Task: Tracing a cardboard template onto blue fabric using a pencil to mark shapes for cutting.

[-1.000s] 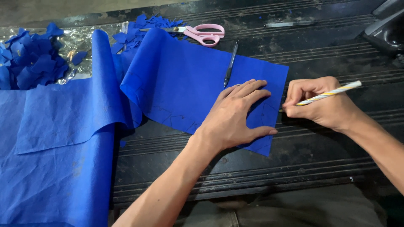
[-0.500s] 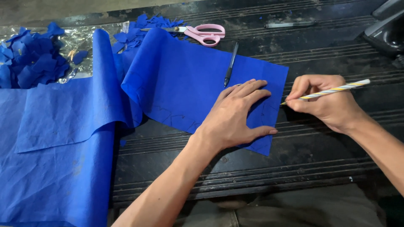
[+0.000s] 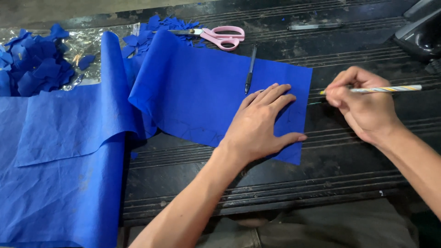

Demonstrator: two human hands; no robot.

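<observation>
My left hand (image 3: 263, 124) lies flat, fingers spread, on the right end of a long blue fabric sheet (image 3: 193, 92) spread over a dark ribbed table (image 3: 349, 151). Faint drawn lines show on the fabric near that hand. Just off the sheet's right edge, my right hand (image 3: 363, 108) grips a striped pencil (image 3: 386, 89), held nearly level with its tip pointing left toward the fabric edge. A dark pen (image 3: 250, 69) rests on the fabric above my left hand.
Pink-handled scissors (image 3: 216, 36) lie at the back beside blue fabric scraps (image 3: 156, 32). More blue cut pieces (image 3: 36, 59) are heaped on clear plastic at the far left. A dark device (image 3: 420, 34) sits at the back right corner.
My right hand has lifted the pencil off the fabric edge and drawn it to the right, turning it more level. My left hand and the sheet have stayed put.
</observation>
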